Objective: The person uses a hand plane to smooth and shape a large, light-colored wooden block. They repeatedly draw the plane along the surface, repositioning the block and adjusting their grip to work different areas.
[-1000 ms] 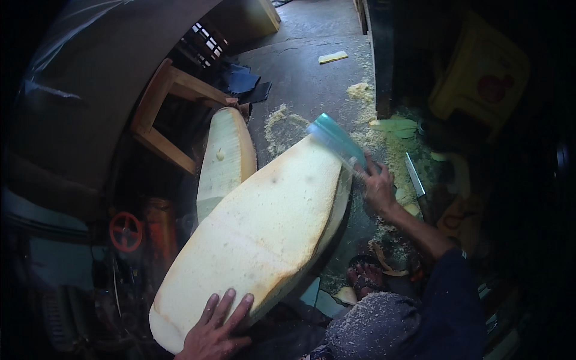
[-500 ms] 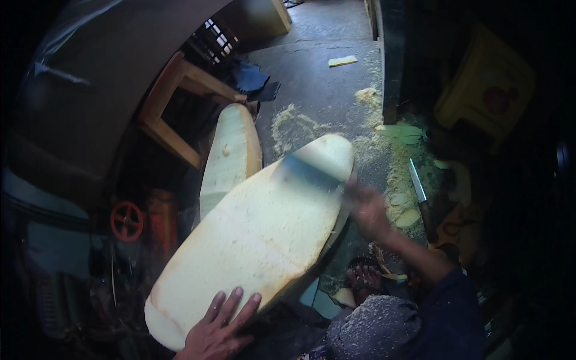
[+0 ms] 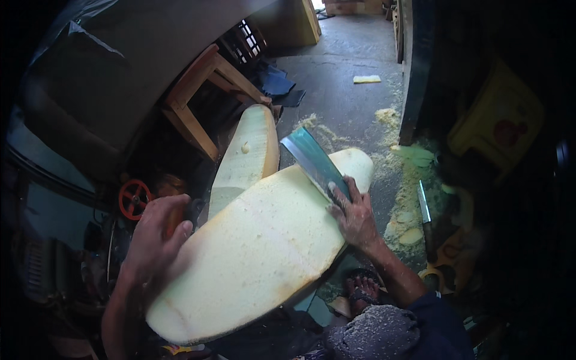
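A long cream foam pad (image 3: 246, 246) with rounded ends lies across the middle, its far end pointing right. My right hand (image 3: 355, 217) grips one end of a flat, straight-edged blue-green strip (image 3: 314, 161) with a pale edge. The strip is held aslant over the far part of the pad; whether its face touches the foam I cannot tell. My left hand (image 3: 157, 234), slightly blurred, is at the pad's left edge, fingers curved and thumb apart, with nothing seen in it. Behind lies a second foam piece (image 3: 243, 156), partly covered by the first.
Foam crumbs (image 3: 393, 225) litter the floor at right, beside a knife (image 3: 425, 207) and yellow-handled scissors (image 3: 437, 276). A wooden frame (image 3: 195, 120) stands at far left, near a red handwheel (image 3: 134, 199). A yellow chair (image 3: 510, 120) is at right.
My left hand has lifted off the pad's near end and moved up to its left edge. The strip, blurred before, now angles up and away. The pad has swung slightly clockwise.
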`<state>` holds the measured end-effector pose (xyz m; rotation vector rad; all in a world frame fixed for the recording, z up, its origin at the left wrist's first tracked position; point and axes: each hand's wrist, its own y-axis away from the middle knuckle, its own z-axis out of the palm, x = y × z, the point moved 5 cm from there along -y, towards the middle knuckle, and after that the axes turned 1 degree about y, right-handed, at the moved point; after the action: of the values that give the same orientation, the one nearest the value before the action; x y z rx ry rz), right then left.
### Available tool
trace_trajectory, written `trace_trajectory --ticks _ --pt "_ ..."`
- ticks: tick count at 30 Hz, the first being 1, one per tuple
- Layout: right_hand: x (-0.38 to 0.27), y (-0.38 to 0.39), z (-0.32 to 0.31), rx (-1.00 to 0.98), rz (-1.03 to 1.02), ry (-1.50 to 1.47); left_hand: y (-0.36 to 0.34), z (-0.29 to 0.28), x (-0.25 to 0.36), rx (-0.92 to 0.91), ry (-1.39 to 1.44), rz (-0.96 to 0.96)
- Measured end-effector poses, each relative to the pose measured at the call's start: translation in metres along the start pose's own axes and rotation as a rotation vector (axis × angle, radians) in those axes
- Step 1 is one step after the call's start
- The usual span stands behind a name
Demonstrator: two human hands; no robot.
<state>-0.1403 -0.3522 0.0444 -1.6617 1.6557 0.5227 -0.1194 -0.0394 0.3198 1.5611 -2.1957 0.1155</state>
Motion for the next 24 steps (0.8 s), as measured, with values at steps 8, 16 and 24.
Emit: trace_trajectory --ticks 8,16,24 --pt "-0.004 -0.015 -0.023 0.178 -0.07 0.207 0.016 0.027 -0.018 -0.38 0.576 -0.38" --pt "-0.014 -0.021 -0.04 0.345 0.048 0.124 0.048 0.073 0.032 -0.35 0.502 -0.45" --pt "-0.057 0.012 -0.034 0.194 -0.244 -0.071 0.067 0.093 0.023 -0.259 0.601 -0.366"
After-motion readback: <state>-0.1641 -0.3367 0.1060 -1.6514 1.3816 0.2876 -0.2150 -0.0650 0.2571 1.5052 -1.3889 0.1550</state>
